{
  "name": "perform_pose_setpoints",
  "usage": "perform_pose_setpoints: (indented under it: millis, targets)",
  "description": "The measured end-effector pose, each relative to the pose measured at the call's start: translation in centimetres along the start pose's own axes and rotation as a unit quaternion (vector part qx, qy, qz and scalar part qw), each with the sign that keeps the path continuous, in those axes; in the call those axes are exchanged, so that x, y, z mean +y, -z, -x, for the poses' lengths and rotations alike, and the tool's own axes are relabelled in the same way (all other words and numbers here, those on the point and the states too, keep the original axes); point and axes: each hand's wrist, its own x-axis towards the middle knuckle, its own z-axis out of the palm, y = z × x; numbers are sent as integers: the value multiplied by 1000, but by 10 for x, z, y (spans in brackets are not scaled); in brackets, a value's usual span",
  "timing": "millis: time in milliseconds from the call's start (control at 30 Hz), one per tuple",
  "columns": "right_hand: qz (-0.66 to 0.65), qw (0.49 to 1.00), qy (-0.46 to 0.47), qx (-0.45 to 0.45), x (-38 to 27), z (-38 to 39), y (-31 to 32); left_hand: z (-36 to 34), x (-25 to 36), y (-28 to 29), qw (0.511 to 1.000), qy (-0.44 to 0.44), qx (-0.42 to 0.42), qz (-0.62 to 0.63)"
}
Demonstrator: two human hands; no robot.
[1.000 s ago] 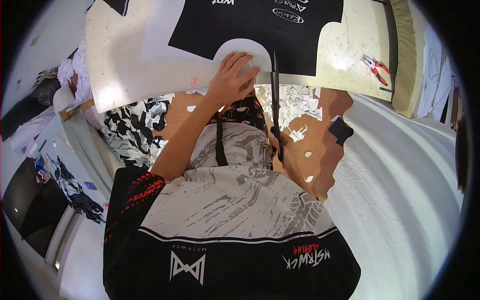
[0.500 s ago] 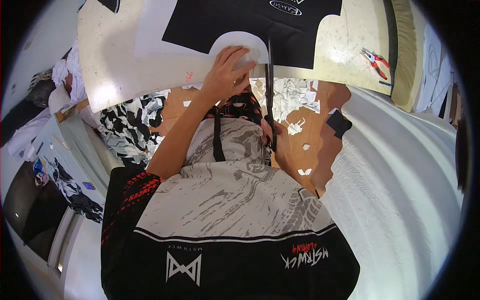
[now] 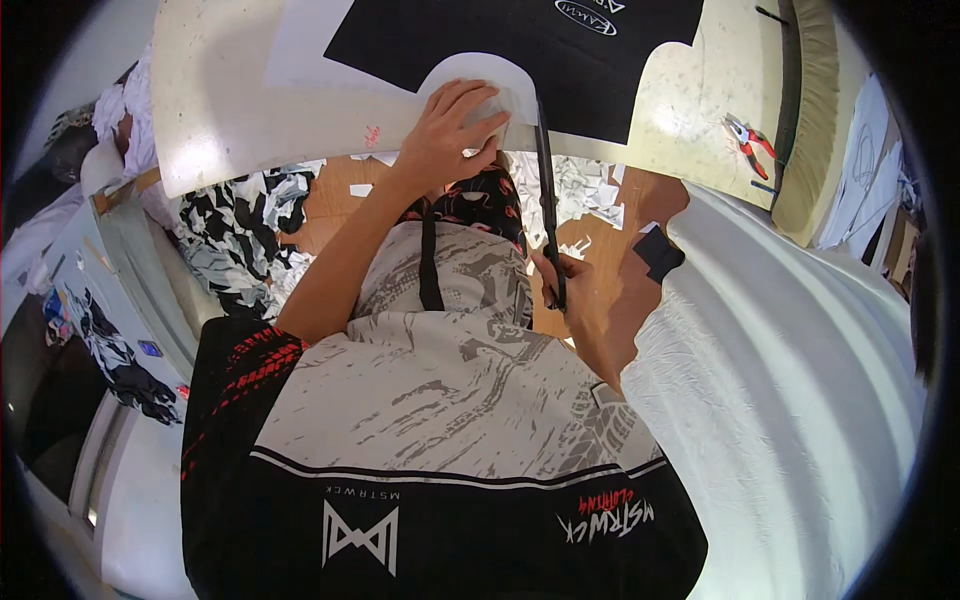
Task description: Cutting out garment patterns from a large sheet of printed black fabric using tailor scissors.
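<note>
A black fabric piece (image 3: pixel 480 35) with pale printing lies on the far table, with a curved notch in its near edge. White sheet material (image 3: pixel 490 68), paper or fabric, shows in that notch. My left hand (image 3: pixel 447 137) rests on it at the table's near edge, fingers bent and thumb drawn in, gripping its crumpled margin. Long black scissors (image 3: pixel 546 185) stretch from the table edge toward me, their tips beside the notch's right side. My right hand (image 3: pixel 565 285) is closed around their handles, below the tabletop.
Red-handled pliers (image 3: pixel 748 147) lie on the table (image 3: pixel 690 110) at right. White scraps (image 3: pixel 575 190) and a black-and-white scrap heap (image 3: pixel 235 235) cover parts of the brown floor. White sheeting (image 3: pixel 740 380) spreads along my right side. A pale cabinet (image 3: pixel 115 260) stands at left.
My right hand and the scissor handles have shifted slightly right and nearer me. The left hand stays on the white sheet. The view has shifted a little.
</note>
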Motion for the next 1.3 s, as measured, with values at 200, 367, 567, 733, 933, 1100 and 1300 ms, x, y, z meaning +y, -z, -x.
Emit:
perform_pose_setpoints:
  millis: [200, 367, 567, 733, 933, 1100, 1300]
  targets:
    - [1, 995, 50, -84, 9, -10, 30, 2, 8, 17, 999, 15, -15, -34]
    - [35, 987, 79, -137, -14, -27, 34, 11, 9, 32, 998, 20, -26, -47]
    - [98, 986, 62, -124, -50, -21, 41, 21, 6, 46, 999, 16, -27, -44]
    - [128, 983, 58, -121, -73, -16, 42, 32, 6, 65, 999, 35, -21, -22]
    - [213, 969, 49, -110, -106, -8, 45, 46, 5, 80, 997, 70, 23, 6]
    - [284, 950, 66, -109, -131, -9, 53, 44, 15, 85, 991, 115, 63, -28]
    - [287, 940, 51, -176, -162, -24, 61, 62, 16, 82, 985, 132, 72, -82]
